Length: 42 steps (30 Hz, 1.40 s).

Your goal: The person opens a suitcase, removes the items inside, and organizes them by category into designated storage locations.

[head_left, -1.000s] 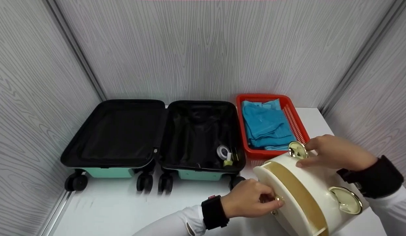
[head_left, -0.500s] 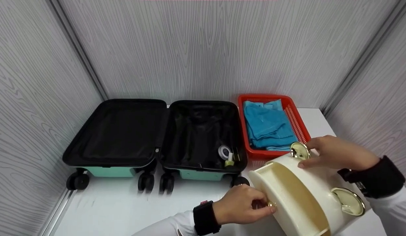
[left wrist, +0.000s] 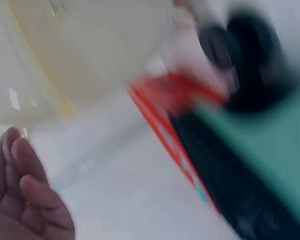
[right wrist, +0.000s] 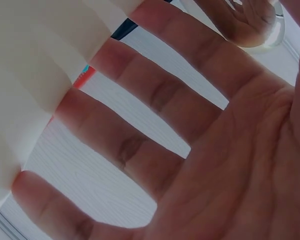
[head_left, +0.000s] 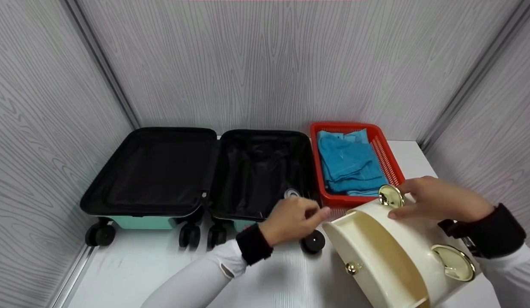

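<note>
A cream box (head_left: 412, 239) with gold-rimmed feet lies tilted at the lower right, its curved drawer (head_left: 355, 252) pulled out and showing a gold knob. My right hand (head_left: 440, 199) rests on the box beside one foot, and in the right wrist view its spread fingers (right wrist: 135, 90) touch the cream surface. Off the knob, my left hand (head_left: 293, 220) hangs over the front edge of the black-lined suitcase (head_left: 256, 171), its fingers loosely bent with nothing in them. A white round item (head_left: 292, 193) inside the suitcase is partly hidden behind that hand.
The suitcase's other half (head_left: 153, 171) lies spread at the left, with black wheels (head_left: 100, 235) at its front. Behind the box, a red basket (head_left: 329, 199) holds folded blue cloth (head_left: 348, 160). Grey wood-patterned walls (head_left: 265, 64) enclose the white table (head_left: 162, 265).
The drawer has slid out of the box toward the left. My left hand has let go of its knob and moved up and left to the suitcase. My right hand has stayed on the box.
</note>
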{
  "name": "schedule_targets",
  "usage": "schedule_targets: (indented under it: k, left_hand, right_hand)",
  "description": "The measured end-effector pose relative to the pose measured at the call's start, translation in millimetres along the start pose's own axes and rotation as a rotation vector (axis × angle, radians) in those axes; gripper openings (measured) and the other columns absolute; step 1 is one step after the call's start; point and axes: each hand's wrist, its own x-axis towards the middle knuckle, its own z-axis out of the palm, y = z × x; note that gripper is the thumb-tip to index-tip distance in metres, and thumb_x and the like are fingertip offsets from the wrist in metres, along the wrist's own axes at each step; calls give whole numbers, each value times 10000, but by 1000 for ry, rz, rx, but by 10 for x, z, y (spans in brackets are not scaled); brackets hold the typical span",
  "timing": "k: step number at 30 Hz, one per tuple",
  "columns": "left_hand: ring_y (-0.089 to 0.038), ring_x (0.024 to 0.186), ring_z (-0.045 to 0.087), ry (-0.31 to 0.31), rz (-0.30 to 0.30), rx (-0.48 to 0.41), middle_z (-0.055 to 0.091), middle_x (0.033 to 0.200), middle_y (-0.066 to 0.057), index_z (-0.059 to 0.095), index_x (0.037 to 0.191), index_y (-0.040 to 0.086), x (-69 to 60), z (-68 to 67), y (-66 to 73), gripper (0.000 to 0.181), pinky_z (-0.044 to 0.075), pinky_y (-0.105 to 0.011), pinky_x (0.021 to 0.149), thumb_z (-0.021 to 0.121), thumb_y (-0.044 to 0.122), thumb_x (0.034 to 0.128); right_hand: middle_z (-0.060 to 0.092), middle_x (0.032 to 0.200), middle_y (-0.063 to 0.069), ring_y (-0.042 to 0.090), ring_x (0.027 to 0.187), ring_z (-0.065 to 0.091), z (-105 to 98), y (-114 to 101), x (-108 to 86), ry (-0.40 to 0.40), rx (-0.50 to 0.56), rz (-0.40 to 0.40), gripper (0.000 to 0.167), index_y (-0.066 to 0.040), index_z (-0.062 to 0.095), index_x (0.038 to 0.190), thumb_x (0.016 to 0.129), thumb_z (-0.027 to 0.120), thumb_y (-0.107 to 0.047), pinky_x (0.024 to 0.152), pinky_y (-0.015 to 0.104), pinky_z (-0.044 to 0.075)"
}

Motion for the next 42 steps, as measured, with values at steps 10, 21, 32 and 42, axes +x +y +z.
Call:
schedule_targets:
  k: [10, 21, 32, 42]
  left_hand:
    - [-240, 866, 731, -114, -232, 379, 770, 984, -73, 725, 1030, 107, 763, -280, -570, 310, 606, -434, 771, 639, 399, 1090]
    - [-294, 1129, 752, -432, -201, 578, 782, 1233, -113, 768, 1201, 86, 993, -105, -1055, 324, 606, -457, 968, 808, 269, 937]
    - [-260, 1014, 752, -627, -289, 495, 813, 1141, -104, 805, 1143, 97, 827, 5, -1121, 359, 621, -406, 898, 913, 120, 802]
    - [-292, 1017, 758, -628, -331, 522, 797, 1155, -138, 815, 1048, 63, 809, -12, -1215, 261, 633, -424, 888, 920, 137, 822]
  right_hand:
    - [541, 769, -126, 18, 701, 474, 16, 14, -5, 5, -3, -18, 301, -181, 668, 848, 894, 891, -378, 632, 249, 411]
    - [558, 773, -129, 31, 713, 481, 40, -29, -10, 22, -14, -34, 302, -184, 661, 831, 880, 894, -370, 646, 260, 418]
    - [620, 830, -114, 57, 755, 522, 59, -81, 7, 26, -43, -42, 312, -172, 681, 870, 886, 891, -401, 674, 282, 449]
    - [634, 838, -104, 68, 765, 537, 55, -82, 38, 42, -58, -65, 309, -159, 687, 882, 883, 894, -388, 687, 296, 463]
